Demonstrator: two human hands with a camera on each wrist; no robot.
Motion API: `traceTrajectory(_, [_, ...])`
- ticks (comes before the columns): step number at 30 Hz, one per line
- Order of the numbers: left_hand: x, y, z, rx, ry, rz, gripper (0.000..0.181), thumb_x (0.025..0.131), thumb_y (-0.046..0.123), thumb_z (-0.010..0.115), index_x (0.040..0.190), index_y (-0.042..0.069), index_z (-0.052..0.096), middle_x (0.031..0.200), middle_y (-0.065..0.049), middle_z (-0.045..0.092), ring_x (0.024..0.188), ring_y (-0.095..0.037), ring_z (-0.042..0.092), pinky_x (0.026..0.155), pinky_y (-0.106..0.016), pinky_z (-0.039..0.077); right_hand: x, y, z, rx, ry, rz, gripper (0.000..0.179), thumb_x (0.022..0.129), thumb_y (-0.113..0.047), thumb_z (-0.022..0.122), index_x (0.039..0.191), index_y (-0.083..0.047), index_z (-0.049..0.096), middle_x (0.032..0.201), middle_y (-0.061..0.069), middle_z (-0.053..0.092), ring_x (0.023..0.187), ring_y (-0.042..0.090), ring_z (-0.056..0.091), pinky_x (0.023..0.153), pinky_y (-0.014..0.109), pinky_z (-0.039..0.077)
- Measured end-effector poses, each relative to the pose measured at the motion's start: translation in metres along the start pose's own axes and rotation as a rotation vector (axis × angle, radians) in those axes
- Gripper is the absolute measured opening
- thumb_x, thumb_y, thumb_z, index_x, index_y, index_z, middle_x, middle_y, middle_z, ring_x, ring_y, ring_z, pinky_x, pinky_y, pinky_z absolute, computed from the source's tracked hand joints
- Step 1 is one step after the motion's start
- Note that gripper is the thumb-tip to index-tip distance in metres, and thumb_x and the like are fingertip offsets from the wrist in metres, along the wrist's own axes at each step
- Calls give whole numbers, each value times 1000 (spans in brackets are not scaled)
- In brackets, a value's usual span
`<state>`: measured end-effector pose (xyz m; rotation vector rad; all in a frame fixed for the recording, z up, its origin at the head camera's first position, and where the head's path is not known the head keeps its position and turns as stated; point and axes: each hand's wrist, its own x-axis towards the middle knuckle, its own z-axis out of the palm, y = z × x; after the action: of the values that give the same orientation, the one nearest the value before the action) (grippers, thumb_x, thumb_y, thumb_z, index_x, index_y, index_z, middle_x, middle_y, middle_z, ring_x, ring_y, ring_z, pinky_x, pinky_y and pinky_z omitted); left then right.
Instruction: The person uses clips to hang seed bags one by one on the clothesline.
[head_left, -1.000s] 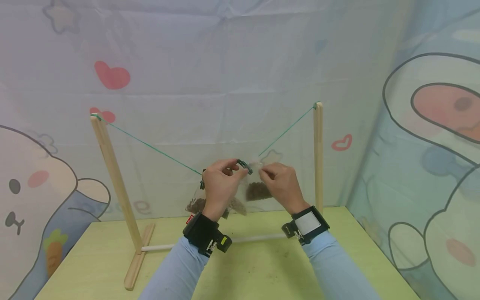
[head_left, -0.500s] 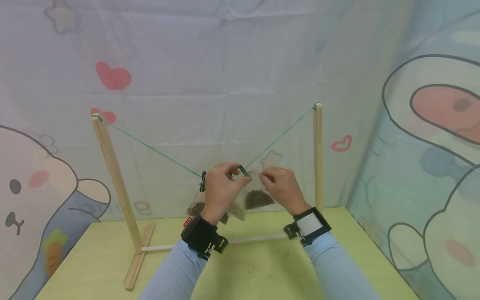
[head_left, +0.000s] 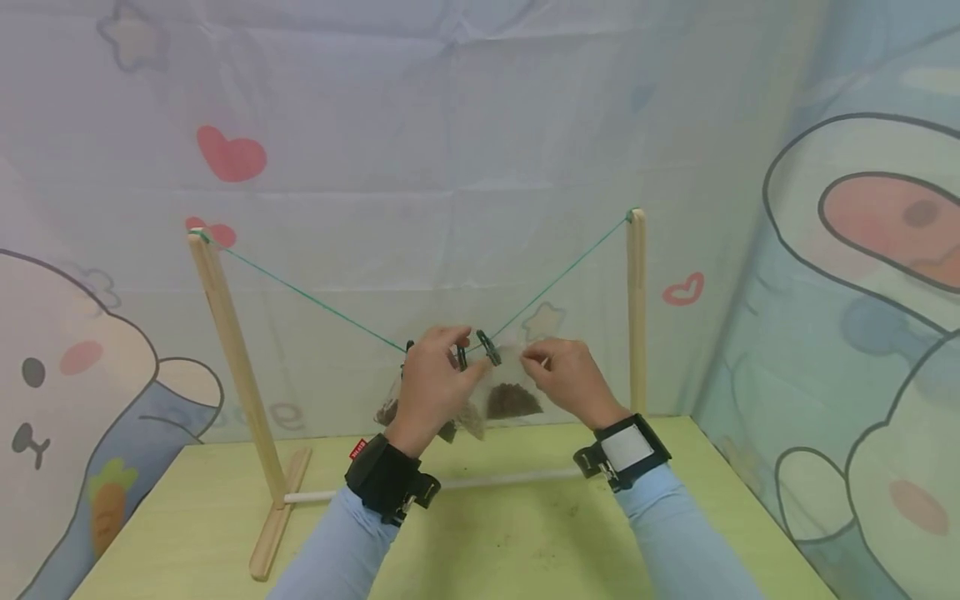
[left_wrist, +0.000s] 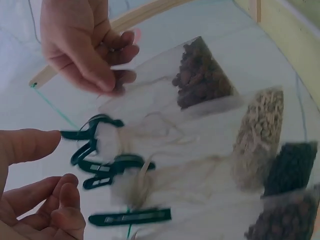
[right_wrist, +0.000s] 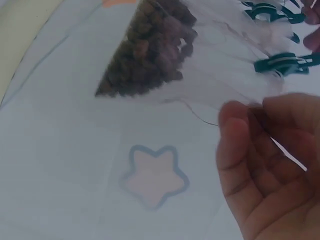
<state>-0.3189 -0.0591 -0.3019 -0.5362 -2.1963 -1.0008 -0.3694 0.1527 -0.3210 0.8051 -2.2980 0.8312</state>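
Note:
My right hand pinches the upper corner of a clear plastic bag with brown chunks in its bottom. A dark green clip sits at the green cord and at this bag's top edge. My left hand is just left of that clip, thumb and fingers spread apart. Its thumb lies close to the clip's handle; whether they touch I cannot tell. Beside it hang more clipped bags, one with pale bits, one with dark green-black grains, one with dark pieces.
The cord sags between a left wooden post and a right wooden post. A white rod runs low between them over the yellow-green table. Behind hangs a printed cloth.
The clip with the brown-chunk bag has come down to the cord. My left hand held the clip and now has its fingers apart, slightly further left. The right hand has barely moved.

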Motion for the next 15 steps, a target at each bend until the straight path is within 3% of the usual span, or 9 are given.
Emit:
traceTrajectory(4, [-7,-3,-17,23,4,55,40,94,10,75,132,-1,67,114,-16,67,81,-26,58,69,-37,47,-3,0,-13,10,-161,68,19,102,-9,63,112,-2,78,111,15,76,81,21,70,74,39,58])
traceTrajectory(7, [-14,-8,-32,51,13,113,40,97,11,72,135,-1,66,121,-16,66,90,-27,62,70,-37,49,-8,-1,-25,-2,-204,68,22,102,-11,63,117,-2,76,116,16,74,85,22,70,77,41,58])
traceTrajectory(10, [-23,-13,-47,99,29,163,40,99,12,71,137,0,65,128,-16,64,99,-28,63,73,-37,50,-15,-3,-35,-9,-174,39,22,102,-10,65,118,-1,75,118,16,73,88,23,70,77,39,58])
traceTrajectory(15, [-38,-20,-70,192,55,207,44,100,15,72,140,1,62,134,-18,61,116,-32,63,93,-43,55,-26,-7,-49,-36,-59,-26,24,100,-9,67,122,0,73,119,15,72,95,27,69,78,43,58])
